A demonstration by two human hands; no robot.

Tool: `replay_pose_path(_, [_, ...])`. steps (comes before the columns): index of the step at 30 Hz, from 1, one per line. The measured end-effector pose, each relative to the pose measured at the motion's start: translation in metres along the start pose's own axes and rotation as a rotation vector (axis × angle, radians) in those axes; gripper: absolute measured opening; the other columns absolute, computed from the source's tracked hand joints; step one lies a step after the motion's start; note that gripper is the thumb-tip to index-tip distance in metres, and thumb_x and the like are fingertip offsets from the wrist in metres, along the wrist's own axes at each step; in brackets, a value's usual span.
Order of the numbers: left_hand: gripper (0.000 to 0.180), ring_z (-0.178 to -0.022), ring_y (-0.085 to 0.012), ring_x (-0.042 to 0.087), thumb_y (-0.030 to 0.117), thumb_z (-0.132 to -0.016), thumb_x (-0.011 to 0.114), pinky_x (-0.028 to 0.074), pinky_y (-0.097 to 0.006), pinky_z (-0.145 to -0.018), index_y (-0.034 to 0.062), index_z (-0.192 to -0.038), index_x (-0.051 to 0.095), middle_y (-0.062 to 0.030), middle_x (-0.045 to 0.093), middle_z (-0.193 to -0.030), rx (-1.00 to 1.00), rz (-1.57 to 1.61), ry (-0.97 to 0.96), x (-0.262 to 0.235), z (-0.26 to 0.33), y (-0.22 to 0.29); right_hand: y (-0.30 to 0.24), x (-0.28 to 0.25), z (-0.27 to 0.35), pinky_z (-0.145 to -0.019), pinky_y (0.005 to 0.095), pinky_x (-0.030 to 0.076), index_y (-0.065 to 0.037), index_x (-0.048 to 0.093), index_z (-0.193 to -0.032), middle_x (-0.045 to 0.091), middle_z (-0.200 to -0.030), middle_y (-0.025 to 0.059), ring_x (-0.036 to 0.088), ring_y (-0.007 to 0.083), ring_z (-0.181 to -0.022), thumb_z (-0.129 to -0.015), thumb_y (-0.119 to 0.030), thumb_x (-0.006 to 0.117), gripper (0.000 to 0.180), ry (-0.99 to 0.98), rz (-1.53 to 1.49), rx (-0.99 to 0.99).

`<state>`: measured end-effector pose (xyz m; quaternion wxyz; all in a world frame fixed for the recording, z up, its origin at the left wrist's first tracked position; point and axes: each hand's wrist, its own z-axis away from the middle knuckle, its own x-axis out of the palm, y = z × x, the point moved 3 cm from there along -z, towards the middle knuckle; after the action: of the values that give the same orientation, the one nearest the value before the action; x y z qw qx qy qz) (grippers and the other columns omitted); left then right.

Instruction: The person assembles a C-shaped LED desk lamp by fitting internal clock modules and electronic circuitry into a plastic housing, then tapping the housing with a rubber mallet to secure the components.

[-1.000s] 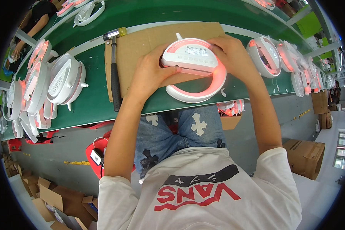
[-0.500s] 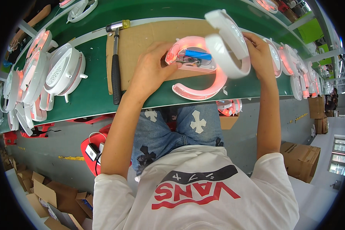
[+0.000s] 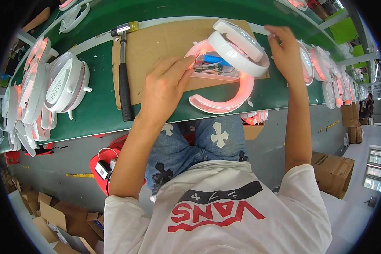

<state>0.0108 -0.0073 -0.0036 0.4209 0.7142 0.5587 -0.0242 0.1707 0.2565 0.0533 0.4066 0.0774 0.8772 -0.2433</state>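
Note:
On the green workbench lies a C-shaped white plastic lamp housing (image 3: 241,91), glowing pinkish red. Its opened compartment shows a blue cylindrical battery (image 3: 216,60) and thin wires. A white ring-shaped cover part (image 3: 239,53) rests tilted over the housing's right side. My left hand (image 3: 165,84) pinches the compartment's left edge between thumb and fingers; the fingertips partly cover that spot. To the right of the cover part, my right hand (image 3: 285,53) is raised and touches nothing I can see. Its thumb and index finger are apart, slightly blurred.
A cardboard sheet (image 3: 156,42) lies under the housing. At its left lies a hammer (image 3: 124,76) with a black grip and yellow tip. Stacks of similar white parts stand left (image 3: 65,82) and right (image 3: 319,70). A red stool (image 3: 101,167) with a white adapter stands below the bench.
The white cover part has come down from upright to a tilt over the housing. My right hand has moved off it, up and slightly right. The left hand stays at the housing's left edge.

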Motion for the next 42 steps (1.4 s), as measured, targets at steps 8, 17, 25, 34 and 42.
replay_pose_path(8, [0.017,-0.086,-0.0308,0.065,-0.001,-0.081,0.071,0.054,-0.039,-0.078,0.0003,-0.098,0.074,-0.0106,0.069,-0.096,-0.042,0.093,-0.059,-0.002,-0.001,-0.007,-0.130,0.042,0.014,-0.094,0.0417,0.047,-0.013,0.077,-0.095,0.067,-0.110,0.0006,0.060,0.0214,-0.108,-0.082,-0.022,0.072,0.016,-0.245,0.085,-0.811])
replay_pose_path(17, [0.014,-0.088,-0.0245,0.068,0.000,-0.087,0.066,0.055,-0.033,-0.077,-0.0043,-0.098,0.072,-0.0123,0.065,-0.102,-0.219,0.142,-0.126,-0.003,-0.002,-0.012,-0.127,0.055,0.012,-0.084,0.0370,0.048,-0.010,0.075,-0.079,0.062,-0.091,-0.0006,0.059,0.0196,-0.099,-0.080,-0.022,0.072,0.012,-0.342,0.153,-0.751])
replay_pose_path(25, [0.016,-0.083,-0.0249,0.066,0.004,-0.086,0.066,0.051,-0.038,-0.074,-0.0067,-0.097,0.068,-0.0127,0.065,-0.102,-0.250,0.110,-0.295,-0.003,-0.023,-0.017,-0.123,0.063,-0.006,-0.074,0.0428,0.053,-0.008,0.075,-0.091,0.068,-0.092,0.0100,0.068,0.0302,-0.085,-0.078,-0.011,0.070,0.014,-0.610,-0.064,-0.577])
replay_pose_path(34, [0.017,-0.079,-0.0292,0.067,0.005,-0.077,0.073,0.054,-0.038,-0.072,-0.0053,-0.089,0.068,-0.0170,0.068,-0.091,-0.400,0.277,-0.248,0.002,-0.024,-0.024,-0.127,0.061,0.009,-0.083,0.0383,0.049,-0.011,0.076,-0.090,0.067,-0.096,-0.0004,0.068,0.0177,-0.089,-0.076,-0.014,0.072,0.015,-0.506,0.117,-0.769])
replay_pose_path(42, [0.011,-0.088,-0.0299,0.069,-0.002,-0.083,0.068,0.056,-0.038,-0.076,-0.0011,-0.094,0.069,-0.0139,0.069,-0.102,-0.282,0.270,-0.233,-0.011,-0.005,-0.014,-0.133,0.053,0.003,-0.089,0.0450,0.044,-0.010,0.076,-0.091,0.062,-0.095,0.0031,0.063,0.0202,-0.097,-0.078,-0.011,0.069,0.015,-0.663,0.186,-0.707])
